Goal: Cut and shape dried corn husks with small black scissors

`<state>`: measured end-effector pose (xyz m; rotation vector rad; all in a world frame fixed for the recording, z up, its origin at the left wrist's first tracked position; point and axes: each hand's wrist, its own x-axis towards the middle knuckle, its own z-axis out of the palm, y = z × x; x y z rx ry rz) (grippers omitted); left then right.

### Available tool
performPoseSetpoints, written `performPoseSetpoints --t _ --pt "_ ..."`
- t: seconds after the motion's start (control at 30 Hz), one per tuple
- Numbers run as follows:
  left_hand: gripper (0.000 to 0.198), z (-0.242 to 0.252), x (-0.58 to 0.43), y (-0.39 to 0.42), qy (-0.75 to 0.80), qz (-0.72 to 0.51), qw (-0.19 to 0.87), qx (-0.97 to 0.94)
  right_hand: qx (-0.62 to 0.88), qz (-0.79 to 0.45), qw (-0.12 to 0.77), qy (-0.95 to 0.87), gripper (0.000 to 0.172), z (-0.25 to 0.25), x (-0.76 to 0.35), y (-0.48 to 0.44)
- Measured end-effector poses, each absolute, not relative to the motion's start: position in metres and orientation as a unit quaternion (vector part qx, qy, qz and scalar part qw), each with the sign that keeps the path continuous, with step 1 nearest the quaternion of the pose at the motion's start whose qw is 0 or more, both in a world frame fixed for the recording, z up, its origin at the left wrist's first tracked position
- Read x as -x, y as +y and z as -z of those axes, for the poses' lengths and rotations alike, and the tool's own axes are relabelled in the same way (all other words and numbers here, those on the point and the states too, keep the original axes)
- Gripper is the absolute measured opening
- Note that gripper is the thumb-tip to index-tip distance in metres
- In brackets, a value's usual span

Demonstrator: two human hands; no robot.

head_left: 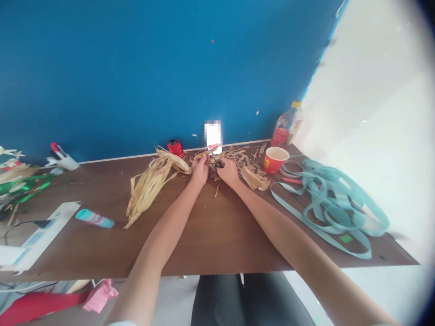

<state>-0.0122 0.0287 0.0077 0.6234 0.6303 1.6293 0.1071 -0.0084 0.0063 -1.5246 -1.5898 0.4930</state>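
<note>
Two hands: close to the worktop (217,235)'s far edge, slightly apart, probably so both can serve the same small spot between them.

Left hand (200,170): fingers and thumb drawn together, apparently pinching a thin husk piece (212,151); a tip grip like that would steady it and leave the rest exposed to the blades.

Right hand (229,171): curled round the dark handles of the scissors (218,165), blades angled toward the far edge and the left hand, likely so they meet the piece without a twisted wrist.

Husk scraps (254,175): spread about the hands and rightward along the far edge, within easy reach.

Husk bundle (149,188): just left of the left hand, slanting down toward the near edge; lying in one direction, its long strips seem kept separate from the scraps.

Lit screen (213,136): upright at the middle of the far edge, presumably propped against the blue wall (136,77) to face the person; its content is blotted out.

Paper cup (276,159) and bottle (287,127): toward the far right corner, beyond the scraps, perhaps to stay unbumped.

Teal ribbon (314,213): heaped in loose loops by the right edge, apart from the hands.

Cyan tube (95,218): on its side toward the left edge, where it might roll.
</note>
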Motion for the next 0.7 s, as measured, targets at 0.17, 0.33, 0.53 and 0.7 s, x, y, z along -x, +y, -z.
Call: performPoseSetpoints --t 0.17,0.33,0.53,0.7 --pt "0.027 -0.0065 0.0108 0.0291 0.267 -0.702 0.6 -0.276 0.606 -0.201 0.425 -0.641 0.027 -0.0078 -0.1068 -0.0091" --pt "0.029 -0.0045 0.0102 0.0304 0.267 -0.701 0.601 -0.278 0.595 -0.201 0.427 -0.65 0.027 -0.0083 -0.1074 -0.0098" --pt "0.032 -0.0024 0.0111 0.0323 0.277 -0.701 0.591 -0.287 0.594 -0.193 0.418 -0.659 0.026 -0.0066 -0.1079 -0.009" --pt "0.035 0.0019 0.0116 0.0356 0.288 -0.707 0.575 -0.295 0.596 -0.195 0.403 -0.667 0.031 -0.0106 -0.1081 -0.012"
